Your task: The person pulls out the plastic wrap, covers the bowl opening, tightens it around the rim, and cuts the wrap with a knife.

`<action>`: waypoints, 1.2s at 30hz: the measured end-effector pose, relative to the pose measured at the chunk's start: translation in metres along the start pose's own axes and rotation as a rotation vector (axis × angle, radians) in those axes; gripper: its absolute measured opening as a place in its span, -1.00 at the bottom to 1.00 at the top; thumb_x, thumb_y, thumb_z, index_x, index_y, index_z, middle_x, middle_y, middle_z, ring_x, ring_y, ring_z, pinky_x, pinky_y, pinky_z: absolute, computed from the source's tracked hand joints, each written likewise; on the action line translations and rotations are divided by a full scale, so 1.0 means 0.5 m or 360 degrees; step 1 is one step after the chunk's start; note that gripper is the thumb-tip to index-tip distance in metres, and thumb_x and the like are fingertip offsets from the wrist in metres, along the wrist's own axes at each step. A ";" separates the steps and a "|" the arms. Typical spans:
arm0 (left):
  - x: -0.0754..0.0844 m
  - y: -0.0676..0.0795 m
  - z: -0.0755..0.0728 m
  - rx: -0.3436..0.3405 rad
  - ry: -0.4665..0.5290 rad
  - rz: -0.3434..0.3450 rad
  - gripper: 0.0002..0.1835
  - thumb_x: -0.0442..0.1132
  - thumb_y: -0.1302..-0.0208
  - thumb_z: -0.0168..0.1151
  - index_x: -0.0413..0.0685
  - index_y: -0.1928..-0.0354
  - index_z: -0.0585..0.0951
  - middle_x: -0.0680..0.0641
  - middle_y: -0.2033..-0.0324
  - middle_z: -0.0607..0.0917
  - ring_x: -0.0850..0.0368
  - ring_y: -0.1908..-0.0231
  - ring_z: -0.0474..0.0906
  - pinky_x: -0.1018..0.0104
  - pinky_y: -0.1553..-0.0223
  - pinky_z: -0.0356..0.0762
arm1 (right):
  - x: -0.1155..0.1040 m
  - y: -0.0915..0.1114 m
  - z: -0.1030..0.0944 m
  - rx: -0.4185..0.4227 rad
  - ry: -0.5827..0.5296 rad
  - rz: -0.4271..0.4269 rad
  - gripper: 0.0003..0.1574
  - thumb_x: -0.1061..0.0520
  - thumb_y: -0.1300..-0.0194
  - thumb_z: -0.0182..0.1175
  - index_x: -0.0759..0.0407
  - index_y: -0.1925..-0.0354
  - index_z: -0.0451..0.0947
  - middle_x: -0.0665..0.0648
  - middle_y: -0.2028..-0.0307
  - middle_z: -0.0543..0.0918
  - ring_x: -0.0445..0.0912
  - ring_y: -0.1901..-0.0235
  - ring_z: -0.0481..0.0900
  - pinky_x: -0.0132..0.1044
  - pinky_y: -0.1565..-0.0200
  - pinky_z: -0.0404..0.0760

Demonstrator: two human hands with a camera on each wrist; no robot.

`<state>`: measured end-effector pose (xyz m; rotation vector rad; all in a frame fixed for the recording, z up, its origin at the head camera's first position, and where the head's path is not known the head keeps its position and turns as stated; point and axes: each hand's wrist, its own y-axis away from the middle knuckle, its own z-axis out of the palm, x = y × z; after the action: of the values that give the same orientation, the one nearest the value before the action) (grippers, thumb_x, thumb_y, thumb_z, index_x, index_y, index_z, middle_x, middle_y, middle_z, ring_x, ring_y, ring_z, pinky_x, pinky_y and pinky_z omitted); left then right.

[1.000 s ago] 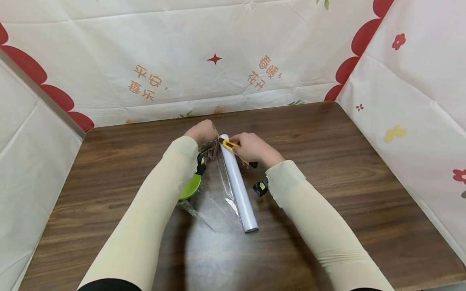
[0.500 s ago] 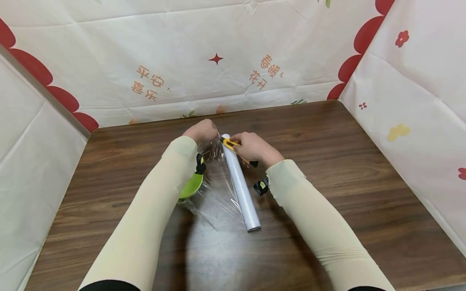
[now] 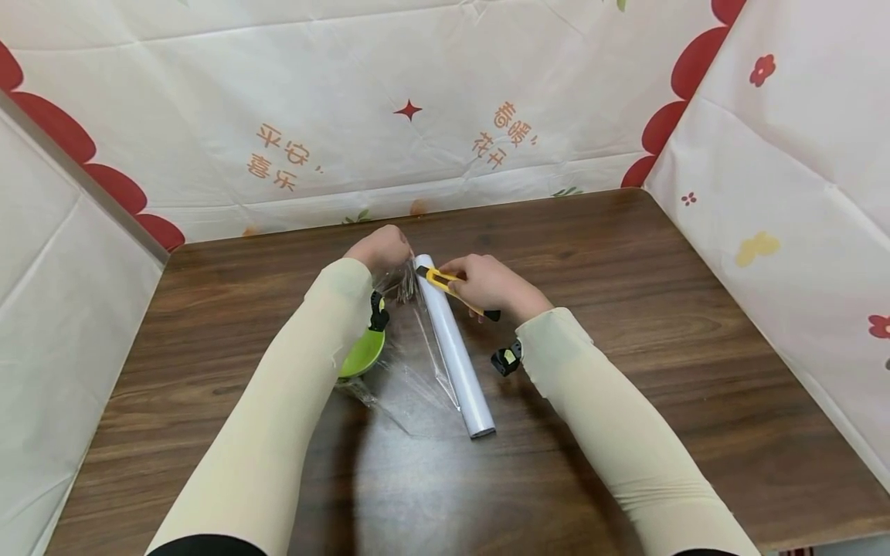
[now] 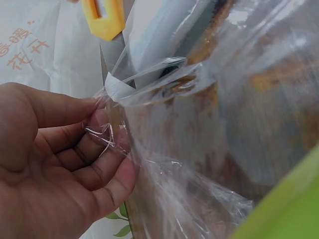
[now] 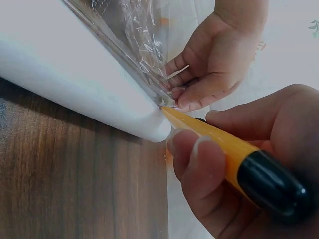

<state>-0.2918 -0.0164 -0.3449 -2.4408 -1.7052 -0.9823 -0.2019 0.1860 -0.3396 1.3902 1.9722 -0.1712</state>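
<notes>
My left hand (image 3: 385, 249) pinches the edge of a clear sheet of plastic wrap (image 4: 199, 89) between thumb and fingers, close to the far end of the roll. The white roll of plastic wrap (image 3: 455, 355) lies lengthwise on the table, its film stretched out to the left. In my right hand (image 3: 487, 284) I grip a yellow utility knife (image 5: 214, 137) with a black end. Its blade (image 4: 105, 62) is out, at the film by the far end of the roll, near the left fingertips. A green bowl (image 3: 363, 355) stands under the left forearm, which hides part of it.
The brown wooden table (image 3: 591, 432) ends at a white patterned cloth (image 3: 334, 116) behind and at both sides. Loose film spreads over the table between the bowl and the roll. A small black device (image 3: 506, 358) sits at the right wrist.
The left hand has shifted slightly left with the film in its fingers. The right hand keeps the knife at the roll's far end and has moved very little.
</notes>
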 end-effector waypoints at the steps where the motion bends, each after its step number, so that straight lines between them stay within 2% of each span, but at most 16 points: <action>1: 0.000 0.001 -0.001 -0.0002 0.0005 -0.0004 -0.66 -0.24 -0.43 -0.12 -0.23 0.17 0.66 -0.11 0.29 0.58 0.06 0.29 0.42 0.24 0.17 0.45 | 0.000 0.001 0.000 0.0002 -0.0004 -0.0004 -0.46 0.12 -0.49 -0.10 0.11 -0.38 0.29 0.23 -0.04 0.61 -0.06 0.66 0.58 -0.22 0.56 0.61; 6: 0.004 0.006 -0.003 -0.0024 0.0055 -0.0033 -0.67 -0.23 -0.41 -0.07 -0.21 0.07 0.67 -0.13 0.20 0.63 0.09 0.29 0.46 0.25 0.19 0.48 | 0.003 -0.001 0.000 0.0041 -0.0027 -0.0002 -0.45 0.11 -0.50 -0.10 0.09 -0.40 0.27 0.21 -0.04 0.60 -0.05 0.66 0.59 -0.22 0.56 0.61; 10: 0.005 0.005 -0.002 -0.0061 0.0114 -0.0044 -0.68 -0.25 -0.41 -0.08 -0.21 0.08 0.66 -0.09 0.33 0.56 0.15 0.47 0.39 0.29 0.29 0.43 | 0.003 -0.007 0.003 0.0049 -0.0055 0.0017 -0.45 0.08 -0.51 -0.09 0.05 -0.41 0.26 0.18 -0.04 0.59 -0.03 0.66 0.58 -0.20 0.55 0.61; 14: 0.005 0.003 -0.002 -0.0067 0.0121 -0.0052 -0.68 -0.26 -0.40 -0.09 -0.20 0.09 0.66 -0.05 0.40 0.51 0.19 0.52 0.34 0.34 0.36 0.39 | 0.003 -0.012 0.004 0.0032 -0.0054 0.0025 -0.45 0.07 -0.51 -0.08 0.03 -0.41 0.26 0.18 -0.06 0.59 -0.04 0.64 0.59 -0.21 0.54 0.61; 21: 0.001 0.011 -0.006 -0.0033 0.0118 -0.0104 -0.68 -0.26 -0.40 -0.08 -0.21 0.04 0.64 -0.13 0.17 0.59 0.06 0.24 0.44 0.27 0.23 0.43 | 0.002 -0.008 0.002 0.0030 -0.0046 0.0025 -0.47 0.06 -0.51 -0.07 0.01 -0.38 0.30 0.14 0.02 0.62 -0.03 0.64 0.58 -0.19 0.56 0.59; 24: -0.001 0.012 -0.008 -0.0021 0.0096 -0.0090 -0.67 -0.25 -0.41 -0.10 -0.22 0.07 0.65 -0.11 0.25 0.57 0.07 0.28 0.43 0.27 0.24 0.41 | 0.002 -0.005 0.002 0.0021 -0.0063 0.0025 -0.48 0.06 -0.51 -0.07 0.00 -0.38 0.31 0.16 0.04 0.63 -0.02 0.65 0.57 -0.18 0.57 0.59; 28: -0.004 0.010 -0.012 0.0008 0.0064 -0.0055 -0.66 -0.24 -0.42 -0.12 -0.21 0.17 0.68 -0.03 0.47 0.49 0.12 0.43 0.35 0.29 0.34 0.37 | 0.005 -0.002 0.001 0.0016 -0.0060 0.0008 -0.49 0.06 -0.51 -0.06 -0.01 -0.36 0.33 0.17 0.05 0.64 -0.03 0.66 0.56 -0.18 0.57 0.59; 30: -0.007 0.008 -0.014 0.0021 0.0051 -0.0042 -0.65 -0.26 -0.41 -0.12 -0.19 0.21 0.69 0.00 0.52 0.47 0.14 0.48 0.33 0.31 0.38 0.35 | 0.007 0.000 0.001 0.0013 -0.0052 -0.0004 -0.50 0.06 -0.50 -0.06 -0.01 -0.36 0.35 0.17 0.07 0.66 -0.04 0.68 0.56 -0.18 0.58 0.59; 33: -0.009 0.007 -0.015 0.0015 0.0059 -0.0039 -0.66 -0.29 -0.37 -0.12 -0.20 0.17 0.68 -0.02 0.46 0.52 0.14 0.48 0.33 0.33 0.39 0.35 | 0.011 0.004 0.001 -0.0006 -0.0054 -0.0013 -0.50 0.07 -0.50 -0.06 0.00 -0.35 0.35 0.21 0.13 0.67 -0.04 0.69 0.55 -0.18 0.58 0.59; 36: -0.009 0.007 -0.014 0.0002 0.0077 -0.0052 -0.66 -0.31 -0.36 -0.12 -0.20 0.11 0.67 -0.07 0.31 0.59 0.14 0.42 0.37 0.33 0.36 0.37 | 0.014 0.008 0.002 -0.0025 -0.0063 -0.0010 -0.50 0.07 -0.50 -0.06 -0.01 -0.35 0.35 0.24 0.17 0.67 -0.04 0.68 0.55 -0.18 0.58 0.60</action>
<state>-0.2931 -0.0241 -0.3401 -2.3755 -1.7349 -1.0348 -0.1991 0.1927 -0.3437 1.3605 1.9417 -0.1847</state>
